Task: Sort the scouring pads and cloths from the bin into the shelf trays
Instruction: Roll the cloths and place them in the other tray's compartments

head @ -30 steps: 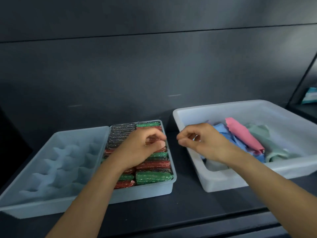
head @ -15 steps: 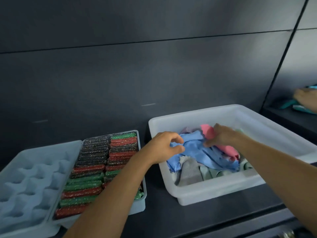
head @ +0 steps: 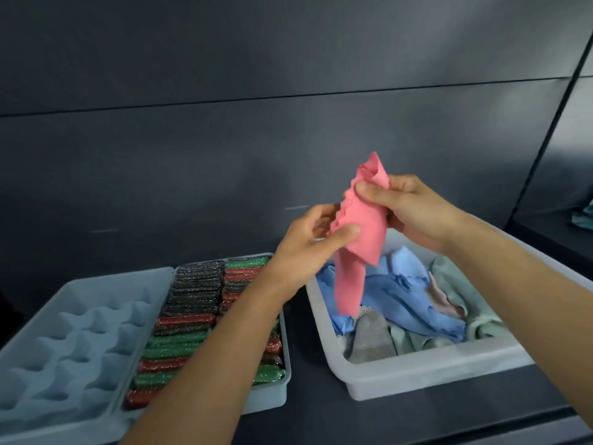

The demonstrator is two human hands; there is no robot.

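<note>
a white bin [head: 414,372] on the right holds blue, pale green and grey cloths [head: 404,303]. a tray [head: 276,398] on the left is packed with green, red and dark scouring pads [head: 192,313]. beside it sits a moulded, dimpled tray [head: 70,342]. above the bin, a pink cloth [head: 359,239] hangs between both hands: the right hand [head: 414,213] pinches its top, and the left hand [head: 314,242] pinches its edge lower down.

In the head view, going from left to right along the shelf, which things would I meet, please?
Moulded tray → tray of scouring pads → bin of cloths. Raised in front of these, also left to right: left hand → pink cloth → right hand.
</note>
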